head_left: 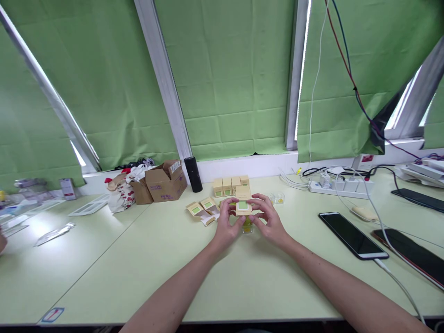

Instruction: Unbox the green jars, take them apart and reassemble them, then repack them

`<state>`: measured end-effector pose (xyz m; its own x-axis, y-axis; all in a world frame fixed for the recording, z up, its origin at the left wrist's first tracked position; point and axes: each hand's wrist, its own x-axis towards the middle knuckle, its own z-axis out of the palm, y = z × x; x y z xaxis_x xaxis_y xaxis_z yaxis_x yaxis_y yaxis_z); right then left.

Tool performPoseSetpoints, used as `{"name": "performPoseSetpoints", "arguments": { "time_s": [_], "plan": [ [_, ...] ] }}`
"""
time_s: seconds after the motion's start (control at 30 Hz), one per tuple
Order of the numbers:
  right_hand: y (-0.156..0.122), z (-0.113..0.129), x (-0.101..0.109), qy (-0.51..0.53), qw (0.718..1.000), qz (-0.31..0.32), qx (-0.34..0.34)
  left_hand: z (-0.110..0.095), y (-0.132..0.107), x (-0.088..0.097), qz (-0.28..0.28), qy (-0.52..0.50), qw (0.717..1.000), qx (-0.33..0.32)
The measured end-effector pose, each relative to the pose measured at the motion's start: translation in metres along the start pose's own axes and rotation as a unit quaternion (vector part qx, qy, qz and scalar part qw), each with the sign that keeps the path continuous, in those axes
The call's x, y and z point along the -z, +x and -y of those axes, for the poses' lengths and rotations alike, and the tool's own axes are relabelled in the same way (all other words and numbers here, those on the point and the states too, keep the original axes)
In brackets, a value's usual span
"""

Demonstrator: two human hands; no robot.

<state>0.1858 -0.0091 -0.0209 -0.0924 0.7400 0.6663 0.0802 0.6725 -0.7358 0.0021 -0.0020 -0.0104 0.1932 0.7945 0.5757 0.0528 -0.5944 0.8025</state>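
Between my two hands is a small tan cardboard box point(243, 206) with a green window on its front and its top flap raised. My left hand point(228, 221) grips the box's left side with fingers and thumb. On the opposite side, my right hand point(268, 219) has its fingers curled around the edge. Just below the box, a small clear container with yellow contents point(247, 227) shows partly behind the thumbs. Flattened, unfolded boxes point(203, 209) lie to the left of my hands. A row of similar small boxes point(227, 186) stands behind, and clear containers point(278, 198) sit at right.
A black cylinder point(193, 174) and an opened brown carton point(166, 181) stand near the wall. To the right lie a smartphone point(353, 235) with its cable, a dark flat case point(412, 254) and a white power strip point(342, 187). Part of another person's hand point(2, 241) shows at the left edge.
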Motion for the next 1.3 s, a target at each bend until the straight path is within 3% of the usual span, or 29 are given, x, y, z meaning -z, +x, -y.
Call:
{"name": "performPoseSetpoints", "arguments": {
  "time_s": [1.3],
  "plan": [
    [0.0013,-0.0031,-0.0011,0.010,1.000,-0.007,-0.019,0.0014,0.0022,-0.0030,-0.023,0.026,0.999,0.008]
  ]
}}
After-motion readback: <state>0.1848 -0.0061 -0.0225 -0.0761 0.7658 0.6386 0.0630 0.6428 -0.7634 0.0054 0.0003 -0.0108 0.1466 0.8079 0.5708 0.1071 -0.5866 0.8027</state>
